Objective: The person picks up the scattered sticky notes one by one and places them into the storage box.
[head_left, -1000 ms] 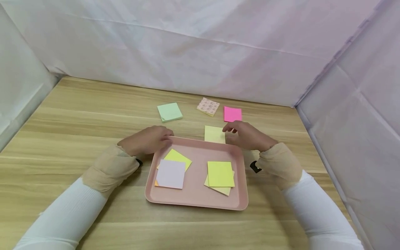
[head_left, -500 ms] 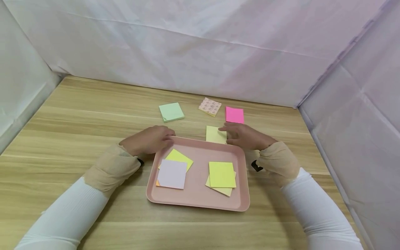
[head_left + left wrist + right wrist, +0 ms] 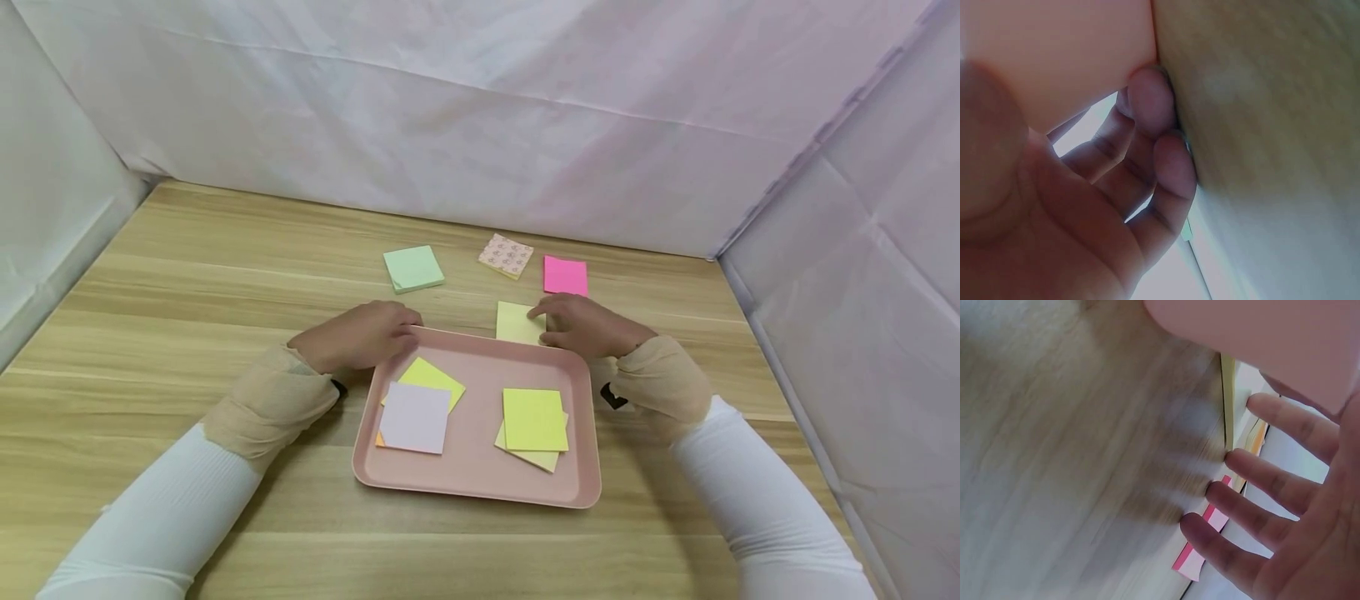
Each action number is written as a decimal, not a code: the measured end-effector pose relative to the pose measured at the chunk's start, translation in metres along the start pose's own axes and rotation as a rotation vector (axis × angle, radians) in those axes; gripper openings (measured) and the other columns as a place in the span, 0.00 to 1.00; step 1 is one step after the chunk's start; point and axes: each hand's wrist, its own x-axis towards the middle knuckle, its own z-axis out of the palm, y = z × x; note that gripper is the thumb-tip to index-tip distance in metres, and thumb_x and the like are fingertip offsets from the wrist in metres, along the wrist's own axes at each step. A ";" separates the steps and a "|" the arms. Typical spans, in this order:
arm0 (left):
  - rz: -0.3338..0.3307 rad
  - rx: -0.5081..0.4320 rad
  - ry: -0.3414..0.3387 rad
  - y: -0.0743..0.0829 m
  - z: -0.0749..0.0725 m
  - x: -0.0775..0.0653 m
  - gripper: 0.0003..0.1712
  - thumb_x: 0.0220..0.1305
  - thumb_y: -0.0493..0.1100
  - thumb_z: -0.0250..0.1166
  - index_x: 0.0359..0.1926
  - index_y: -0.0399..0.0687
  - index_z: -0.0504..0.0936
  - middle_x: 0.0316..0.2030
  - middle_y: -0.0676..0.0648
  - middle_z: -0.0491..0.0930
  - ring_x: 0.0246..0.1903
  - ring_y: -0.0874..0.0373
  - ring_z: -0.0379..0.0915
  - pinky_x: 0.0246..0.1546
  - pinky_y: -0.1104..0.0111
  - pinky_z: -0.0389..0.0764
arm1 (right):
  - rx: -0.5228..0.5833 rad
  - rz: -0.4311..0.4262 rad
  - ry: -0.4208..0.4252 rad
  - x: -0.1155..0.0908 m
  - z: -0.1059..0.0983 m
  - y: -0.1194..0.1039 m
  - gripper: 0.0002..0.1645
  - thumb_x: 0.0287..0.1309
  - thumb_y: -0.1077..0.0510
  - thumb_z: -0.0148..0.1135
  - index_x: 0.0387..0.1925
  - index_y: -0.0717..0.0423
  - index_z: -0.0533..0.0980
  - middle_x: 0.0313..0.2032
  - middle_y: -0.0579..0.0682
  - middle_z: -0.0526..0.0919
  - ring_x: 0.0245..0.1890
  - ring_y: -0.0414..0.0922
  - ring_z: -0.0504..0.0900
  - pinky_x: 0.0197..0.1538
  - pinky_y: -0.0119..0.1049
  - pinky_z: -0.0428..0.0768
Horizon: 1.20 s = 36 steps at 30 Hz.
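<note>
A shallow pink tray (image 3: 475, 433) lies before me, and my left hand (image 3: 358, 337) grips its far left corner. In the left wrist view the fingers (image 3: 1151, 103) curl at the tray's edge, close to the tabletop. Just beyond the tray's far rim is a pale yellow sticky note pad (image 3: 513, 321), its near part hidden by the rim. My right hand (image 3: 588, 327) touches this pad, index fingertip over its top. The right wrist view shows spread, fairly straight fingers (image 3: 1279, 481), one tip at the pad's side edge. The right thumb is mostly hidden behind the tray.
Inside the tray, a lavender pad (image 3: 415, 421) overlaps a yellow one (image 3: 437, 377); at right a bright yellow pad (image 3: 536, 419) covers a paler one (image 3: 546, 461). Farther back lie mint green (image 3: 414, 267), patterned (image 3: 507, 252) and hot pink pads (image 3: 566, 276). White cloth walls (image 3: 480, 108) surround the table.
The right hand has shifted slightly left, and its index finger now reaches over the pale yellow pad. The left hand keeps its grip on the tray corner. The view has shifted a little.
</note>
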 end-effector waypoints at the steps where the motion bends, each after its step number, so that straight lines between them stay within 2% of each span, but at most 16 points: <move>1: -0.002 -0.001 0.001 0.000 0.000 0.000 0.09 0.73 0.41 0.56 0.42 0.50 0.84 0.37 0.51 0.82 0.40 0.56 0.74 0.48 0.59 0.75 | -0.024 -0.009 0.004 0.002 0.000 0.000 0.24 0.63 0.62 0.65 0.59 0.64 0.76 0.43 0.58 0.81 0.45 0.51 0.77 0.62 0.51 0.73; 3: -0.005 -0.004 0.000 0.000 0.000 0.000 0.09 0.73 0.41 0.56 0.42 0.50 0.84 0.37 0.51 0.82 0.40 0.56 0.74 0.48 0.59 0.75 | -0.058 -0.019 0.004 0.005 0.001 0.000 0.23 0.62 0.61 0.66 0.58 0.65 0.76 0.38 0.56 0.81 0.40 0.48 0.77 0.60 0.49 0.74; 4: -0.006 -0.003 -0.001 0.001 0.000 0.000 0.09 0.72 0.41 0.56 0.41 0.50 0.84 0.37 0.51 0.82 0.40 0.56 0.74 0.48 0.59 0.75 | -0.065 -0.014 0.002 0.006 0.001 0.000 0.23 0.62 0.61 0.66 0.57 0.64 0.76 0.39 0.55 0.81 0.38 0.47 0.77 0.58 0.48 0.75; 8: -0.002 0.006 -0.006 0.001 -0.001 0.000 0.09 0.73 0.41 0.56 0.41 0.50 0.83 0.36 0.51 0.82 0.39 0.56 0.74 0.47 0.59 0.75 | -0.069 0.027 -0.014 0.008 0.002 -0.003 0.24 0.63 0.59 0.67 0.58 0.61 0.73 0.53 0.55 0.82 0.43 0.46 0.81 0.57 0.47 0.78; 14: 0.004 0.011 -0.010 0.002 -0.001 0.001 0.09 0.72 0.40 0.56 0.43 0.48 0.84 0.38 0.51 0.82 0.41 0.55 0.74 0.49 0.58 0.75 | -0.059 0.097 -0.011 0.008 0.006 -0.005 0.24 0.64 0.56 0.66 0.58 0.61 0.74 0.66 0.56 0.74 0.32 0.40 0.77 0.51 0.42 0.76; 16: -0.003 0.007 -0.012 0.002 -0.001 0.000 0.09 0.72 0.40 0.56 0.43 0.48 0.84 0.39 0.51 0.83 0.42 0.55 0.75 0.50 0.57 0.76 | -0.066 0.105 0.001 0.007 0.007 -0.007 0.21 0.64 0.55 0.67 0.55 0.61 0.75 0.69 0.56 0.71 0.31 0.41 0.77 0.51 0.42 0.77; 21: -0.020 0.003 -0.016 0.002 0.000 0.000 0.10 0.72 0.40 0.57 0.46 0.47 0.84 0.41 0.50 0.84 0.44 0.54 0.75 0.52 0.56 0.76 | -0.099 0.123 0.053 0.010 0.009 -0.011 0.22 0.60 0.52 0.71 0.51 0.60 0.78 0.63 0.54 0.78 0.31 0.41 0.79 0.49 0.41 0.78; 26: -0.015 0.011 -0.011 0.001 0.000 0.000 0.10 0.72 0.40 0.57 0.46 0.47 0.84 0.42 0.49 0.84 0.45 0.54 0.76 0.53 0.56 0.76 | -0.107 0.161 0.084 0.011 0.009 -0.017 0.24 0.55 0.53 0.75 0.50 0.59 0.79 0.48 0.53 0.85 0.28 0.40 0.79 0.44 0.40 0.79; 30: 0.001 0.016 -0.004 0.001 0.000 0.001 0.10 0.72 0.39 0.56 0.45 0.48 0.84 0.41 0.49 0.84 0.44 0.54 0.76 0.52 0.56 0.76 | -0.087 0.170 0.097 0.012 0.009 -0.018 0.25 0.53 0.55 0.76 0.51 0.59 0.79 0.37 0.52 0.84 0.26 0.42 0.78 0.40 0.40 0.79; 32: -0.002 0.015 -0.002 0.001 0.000 0.001 0.10 0.72 0.40 0.56 0.45 0.48 0.84 0.41 0.49 0.84 0.44 0.54 0.76 0.52 0.56 0.76 | -0.077 0.150 0.108 0.012 0.010 -0.017 0.26 0.53 0.57 0.76 0.53 0.60 0.78 0.39 0.53 0.84 0.31 0.45 0.79 0.42 0.41 0.79; 36: -0.012 0.011 -0.006 0.002 -0.001 0.000 0.10 0.72 0.40 0.56 0.45 0.48 0.84 0.42 0.49 0.84 0.44 0.54 0.76 0.52 0.56 0.76 | -0.053 0.117 0.117 0.012 0.010 -0.016 0.33 0.52 0.59 0.76 0.58 0.63 0.75 0.50 0.59 0.82 0.47 0.53 0.81 0.53 0.47 0.79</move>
